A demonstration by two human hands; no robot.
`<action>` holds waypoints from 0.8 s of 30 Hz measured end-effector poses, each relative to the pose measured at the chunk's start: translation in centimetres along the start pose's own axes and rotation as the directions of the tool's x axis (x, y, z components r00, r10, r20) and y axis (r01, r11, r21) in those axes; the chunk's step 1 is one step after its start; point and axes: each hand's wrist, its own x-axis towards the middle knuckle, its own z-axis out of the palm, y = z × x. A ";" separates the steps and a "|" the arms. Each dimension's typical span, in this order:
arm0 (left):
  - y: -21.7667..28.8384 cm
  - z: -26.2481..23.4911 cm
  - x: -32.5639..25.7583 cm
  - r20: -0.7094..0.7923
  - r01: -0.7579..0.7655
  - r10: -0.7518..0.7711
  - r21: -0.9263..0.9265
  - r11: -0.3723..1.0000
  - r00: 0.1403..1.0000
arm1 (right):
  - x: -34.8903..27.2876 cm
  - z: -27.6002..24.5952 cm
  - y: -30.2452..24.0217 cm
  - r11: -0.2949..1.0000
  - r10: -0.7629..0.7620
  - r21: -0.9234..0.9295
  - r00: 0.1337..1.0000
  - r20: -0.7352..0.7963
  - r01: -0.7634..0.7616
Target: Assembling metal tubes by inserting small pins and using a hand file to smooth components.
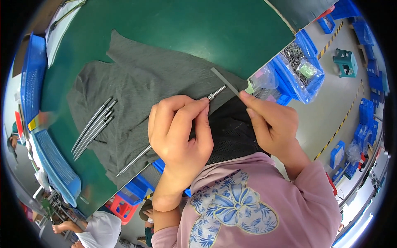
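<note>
Clerk: Entry 1, left hand (178,128)?

Checker: Fingers curled, thumb and fingertip pinching 1 slender silver rod (216,92). Round, smooth, metallic; a stepped collar and narrower end project past the fingertips. The long shaft emerges below the hand, running down to its left.

Clerk: Entry 2, right hand (275,124)?

Checker: Gripping the near end of 1 grey strip (225,81) between thumb and finger. Flat, narrow, straight-edged, matte. It lies just beside the rod's narrow end; cannot tell whether they touch.

Clerk: Surroundings?

Checker: Under the hands, 1 dark grey cloth (157,70), soft and creased, spread on a smooth green tabletop (186,20). Left of the left hand, several matching rods (92,133), slim, darker near their upper ends, laid side by side. Farther left, perforated baskets (58,161) in blue plastic. Beyond the right hand, 1 blue bin (284,78) holding a heap of small grey pieces, plus a crinkled clear bag (307,69).

Clerk: Labels, lettering?

Checker: Below the hands, 1 pink shirt (297,206) with a bow panel (237,204) in blue leaf print. The dark marks along its upper edge resemble lettering; too folded to read.
</note>
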 end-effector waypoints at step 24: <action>0.0 0.2 -0.4 -0.022 -0.052 0.054 0.084 0.995 0.998 | -1.2 1.9 -1.4 0.985 -0.049 0.165 0.999 0.008 0.047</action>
